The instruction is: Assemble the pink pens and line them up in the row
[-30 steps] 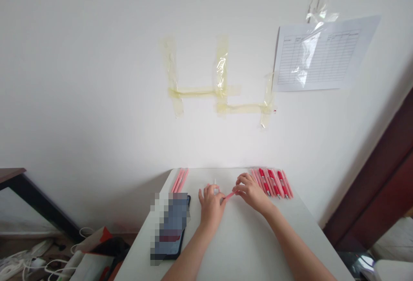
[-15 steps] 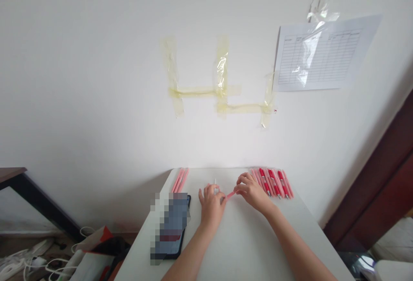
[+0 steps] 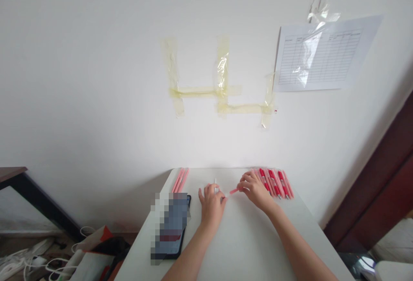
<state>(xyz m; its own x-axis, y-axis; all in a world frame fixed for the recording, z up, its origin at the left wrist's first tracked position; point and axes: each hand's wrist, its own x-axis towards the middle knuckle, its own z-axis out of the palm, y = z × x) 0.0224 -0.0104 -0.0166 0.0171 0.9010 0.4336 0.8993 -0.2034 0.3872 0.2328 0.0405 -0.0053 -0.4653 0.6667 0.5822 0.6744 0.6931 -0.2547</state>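
Ideally, light fingertip grips; slim pink plastic tube guided straight, in line with small translucent piece, never bent sideways. Tube gripped by fingertips of right hand, free end pointing toward left hand, small gap between. Left hand seems to pinch translucent piece, mostly hidden. All right of flat black phone on white counter; pink-and-red pen row farther right of phone.
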